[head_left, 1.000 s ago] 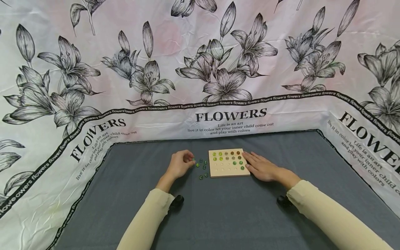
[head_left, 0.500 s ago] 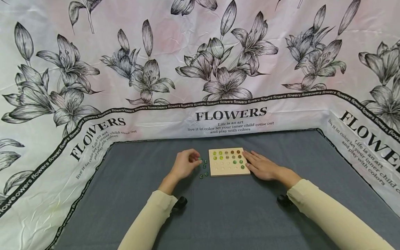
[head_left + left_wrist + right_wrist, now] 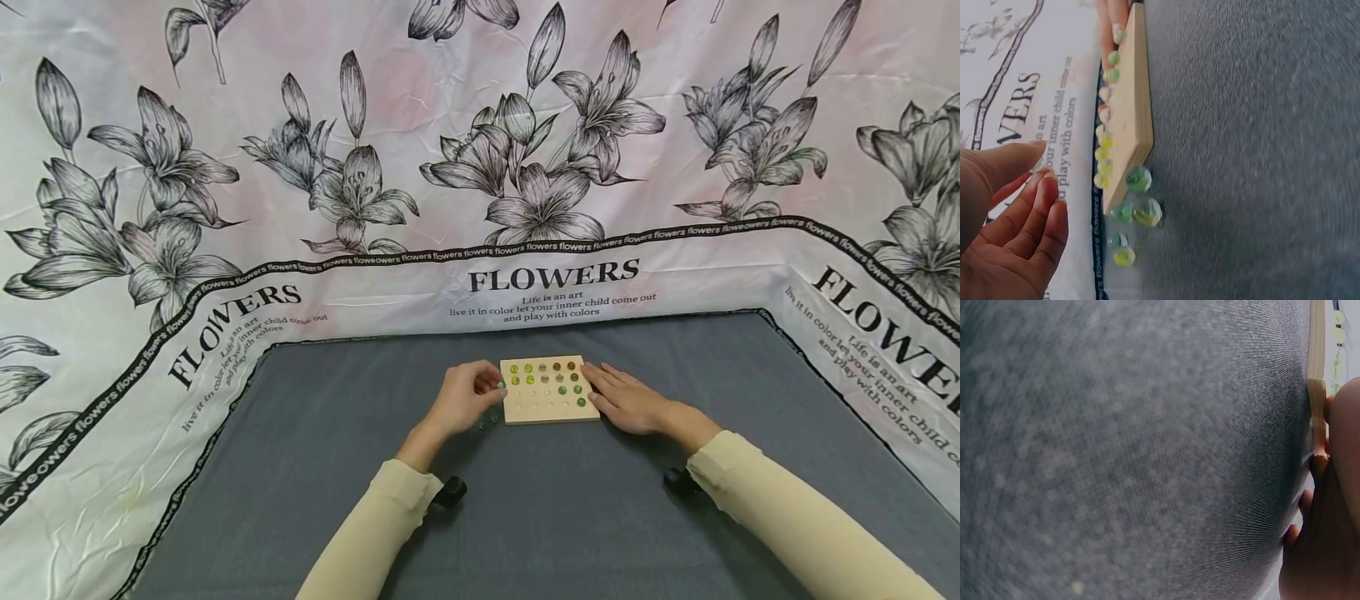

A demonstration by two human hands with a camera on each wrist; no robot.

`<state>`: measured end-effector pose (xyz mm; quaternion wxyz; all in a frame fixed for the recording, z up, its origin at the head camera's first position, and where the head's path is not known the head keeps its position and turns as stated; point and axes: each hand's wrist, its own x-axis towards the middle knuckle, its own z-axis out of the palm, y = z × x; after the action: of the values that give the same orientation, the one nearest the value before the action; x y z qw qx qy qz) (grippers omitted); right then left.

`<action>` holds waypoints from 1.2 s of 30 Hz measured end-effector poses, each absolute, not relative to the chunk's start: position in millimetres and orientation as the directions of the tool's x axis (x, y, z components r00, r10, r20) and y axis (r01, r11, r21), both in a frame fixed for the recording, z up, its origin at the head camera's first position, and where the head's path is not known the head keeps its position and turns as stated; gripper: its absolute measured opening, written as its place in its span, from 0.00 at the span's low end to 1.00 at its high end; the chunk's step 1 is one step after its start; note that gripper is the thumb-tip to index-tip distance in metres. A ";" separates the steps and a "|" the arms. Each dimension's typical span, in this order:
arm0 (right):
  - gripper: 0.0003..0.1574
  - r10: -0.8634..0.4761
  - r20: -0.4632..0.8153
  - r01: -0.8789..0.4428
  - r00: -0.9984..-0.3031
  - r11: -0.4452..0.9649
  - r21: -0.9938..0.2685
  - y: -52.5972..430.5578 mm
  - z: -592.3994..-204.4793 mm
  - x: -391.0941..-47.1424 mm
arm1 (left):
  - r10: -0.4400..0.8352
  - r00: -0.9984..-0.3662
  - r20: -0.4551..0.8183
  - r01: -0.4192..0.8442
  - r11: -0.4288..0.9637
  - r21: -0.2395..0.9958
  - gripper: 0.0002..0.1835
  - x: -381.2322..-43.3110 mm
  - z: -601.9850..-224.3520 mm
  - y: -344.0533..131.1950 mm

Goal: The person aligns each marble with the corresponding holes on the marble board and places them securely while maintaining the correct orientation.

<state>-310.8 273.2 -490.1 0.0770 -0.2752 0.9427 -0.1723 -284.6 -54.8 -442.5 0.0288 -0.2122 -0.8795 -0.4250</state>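
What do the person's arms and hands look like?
A pale cream, plain cloth left sleeve and a matching right sleeve end in wrinkles near the wrists. A small, rounded black piece sticks out by each sleeve's end. The bare left hand and bare right hand wear no gloves.

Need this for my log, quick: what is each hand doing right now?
Left hand: closed, pinching a green marble.
Right hand: open, resting against the wooden board.

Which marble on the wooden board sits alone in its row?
The green marble on the wooden board, right end of the row nearest the person; every other row holds at least two.
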 end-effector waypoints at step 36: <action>0.39 -0.544 -0.041 -0.492 -0.838 0.786 -0.375 267.0 -475.8 -301.6 | 0.495 -0.851 0.177 0.453 0.522 0.723 0.08 -295.4 -464.1 23.7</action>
<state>-301.6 267.0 -475.8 0.0737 -0.2748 0.9420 -0.1778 -295.4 23.7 -464.1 -0.0255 -0.2718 -0.8719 -0.4066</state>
